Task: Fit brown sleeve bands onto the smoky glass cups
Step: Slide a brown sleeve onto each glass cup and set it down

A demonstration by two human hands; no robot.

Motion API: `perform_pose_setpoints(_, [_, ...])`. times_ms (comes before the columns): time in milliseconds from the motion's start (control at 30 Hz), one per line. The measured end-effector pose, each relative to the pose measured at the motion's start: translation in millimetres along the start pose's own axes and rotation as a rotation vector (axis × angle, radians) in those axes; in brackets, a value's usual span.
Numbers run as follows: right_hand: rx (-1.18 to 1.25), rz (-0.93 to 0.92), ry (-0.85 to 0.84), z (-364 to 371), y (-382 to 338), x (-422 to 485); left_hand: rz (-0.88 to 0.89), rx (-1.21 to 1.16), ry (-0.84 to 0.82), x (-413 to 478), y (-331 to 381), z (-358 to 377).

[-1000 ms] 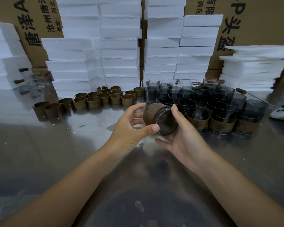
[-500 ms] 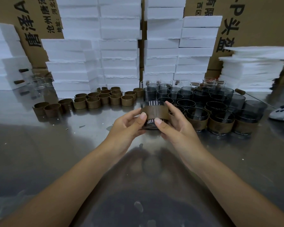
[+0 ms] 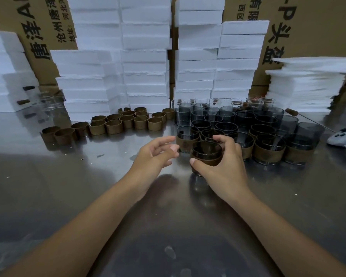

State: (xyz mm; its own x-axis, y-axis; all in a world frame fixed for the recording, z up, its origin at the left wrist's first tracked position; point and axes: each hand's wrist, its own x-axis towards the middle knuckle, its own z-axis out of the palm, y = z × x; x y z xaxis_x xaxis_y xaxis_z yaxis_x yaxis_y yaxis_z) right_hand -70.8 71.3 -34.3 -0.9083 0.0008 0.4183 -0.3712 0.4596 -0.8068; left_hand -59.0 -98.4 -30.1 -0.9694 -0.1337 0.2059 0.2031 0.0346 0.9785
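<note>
Right hand (image 3: 222, 166) wrapped around banded cup (image 3: 206, 156) on desk (image 3: 88, 186); left hand (image 3: 158, 154) spread, empty, just beside. Probably rigid, slippery, breakable glass; best gripped at band.

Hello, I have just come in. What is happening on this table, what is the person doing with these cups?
A person is fitting brown bands onto smoky glass cups on a metal table. The right hand grips an upright cup that already wears its band, close to the row of finished cups. The left hand is open and holds nothing. Loose bands wait to the left, and bare cups stand behind the finished ones.
</note>
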Motion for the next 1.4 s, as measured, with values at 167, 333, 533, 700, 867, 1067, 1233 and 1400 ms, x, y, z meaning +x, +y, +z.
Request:
perform_pose_setpoints(167, [-0.125, -0.027, 0.023, -2, 6, 1, -0.02, -0.002, 0.055, 2, -1, -4])
perform_pose_setpoints(333, [-0.246, -0.044, 0.025, -5, 9, 0, -0.034, -0.002, 0.083, 2, 1, -6])
perform_pose_setpoints(533, [-0.61, -0.083, -0.097, 2, 5, 2, -0.035, -0.012, 0.086, 3, 3, -7])
perform_pose_setpoints(700, [-0.719, -0.067, -0.171, 10, 3, 14, -0.029, 0.001, 0.078, 2, 4, -6])
perform_pose_setpoints(867, [-0.78, -0.058, -0.177, 20, 3, 27, -0.045, 0.005, 0.061, 2, 3, -6])
perform_pose_setpoints(1067, [-1.005, -0.115, -0.189, 28, 2, 48, -0.067, 0.051, 0.196, 11, -3, -6])
perform_pose_setpoints(1233, [-1.111, -0.147, -0.233, 30, 7, 69, -0.047, 0.062, 0.23, 19, -7, -8])
perform_pose_setpoints(1400, [-0.91, -0.162, -0.256, 17, 12, 90, -0.037, 0.086, 0.23, 23, -10, -8])
